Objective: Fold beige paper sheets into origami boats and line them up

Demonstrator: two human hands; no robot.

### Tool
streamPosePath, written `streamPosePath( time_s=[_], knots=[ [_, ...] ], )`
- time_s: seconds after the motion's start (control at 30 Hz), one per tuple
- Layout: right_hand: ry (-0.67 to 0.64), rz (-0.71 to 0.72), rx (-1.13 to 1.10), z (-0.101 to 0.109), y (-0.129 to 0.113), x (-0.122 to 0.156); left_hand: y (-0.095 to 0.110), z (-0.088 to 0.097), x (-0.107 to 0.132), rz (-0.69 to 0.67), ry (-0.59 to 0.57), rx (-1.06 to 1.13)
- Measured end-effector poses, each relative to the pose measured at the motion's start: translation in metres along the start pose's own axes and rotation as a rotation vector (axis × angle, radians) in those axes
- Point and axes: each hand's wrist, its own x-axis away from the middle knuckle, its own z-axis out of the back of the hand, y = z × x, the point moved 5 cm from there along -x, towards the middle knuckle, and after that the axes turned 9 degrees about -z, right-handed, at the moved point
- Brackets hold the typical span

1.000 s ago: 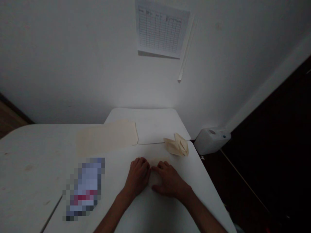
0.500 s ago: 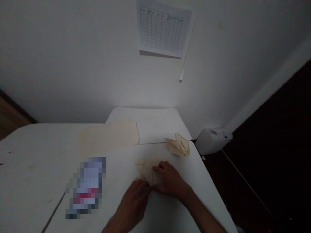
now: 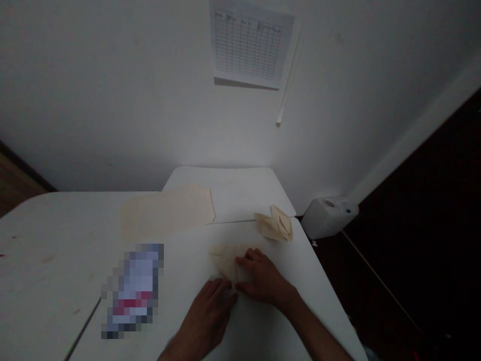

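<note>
1. A white table point(image 3: 45, 220) filled my view, with a grid chart point(image 3: 248, 45) on the wall above it.
2. A plastic canister point(image 3: 328, 218) stood beside the table.
3. On the table lay a cream sheet point(image 3: 167, 210), a folded paper point(image 3: 273, 224) and a blurred item point(image 3: 133, 291).
4. Near the table's right edge, my left hand point(image 3: 205, 313) and right hand point(image 3: 263, 278) pressed flat, not pinching, on a creased paper point(image 3: 225, 259).

The left hand point(image 3: 203, 313) and right hand point(image 3: 263, 280) cover the near part of the folded paper point(image 3: 225, 258); left of it, a pixelated object point(image 3: 132, 291) defies naming; above it, a wall chart's point(image 3: 248, 45) entries are too tiny!
</note>
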Motion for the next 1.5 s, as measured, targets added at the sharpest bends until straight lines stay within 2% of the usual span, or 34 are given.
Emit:
streamPosePath(
  time_s=[0.23,0.6,0.9,1.07,1.27,1.5],
  knots=[
    [0.044,0.033,-0.011,-0.001,0.001,-0.001,0.000,-0.002,0.002,-0.051,-0.039,-0.029],
    [0.100,0.047,-0.064,-0.006,0.007,0.001,-0.005,-0.004,0.003,-0.024,-0.090,0.042],
    [0.168,0.087,-0.040,-0.011,0.008,0.004,-0.008,-0.002,-0.002,0.031,-0.062,0.133],
    [0.164,0.116,-0.003,-0.013,0.006,0.003,-0.005,-0.001,-0.001,0.023,-0.071,0.112],
    [0.127,0.171,0.052,-0.016,-0.001,0.005,-0.003,0.006,-0.005,0.022,-0.024,0.102],
    [0.092,0.084,0.049,-0.007,-0.004,0.007,-0.005,0.002,-0.002,0.029,-0.037,0.076]
  ],
)
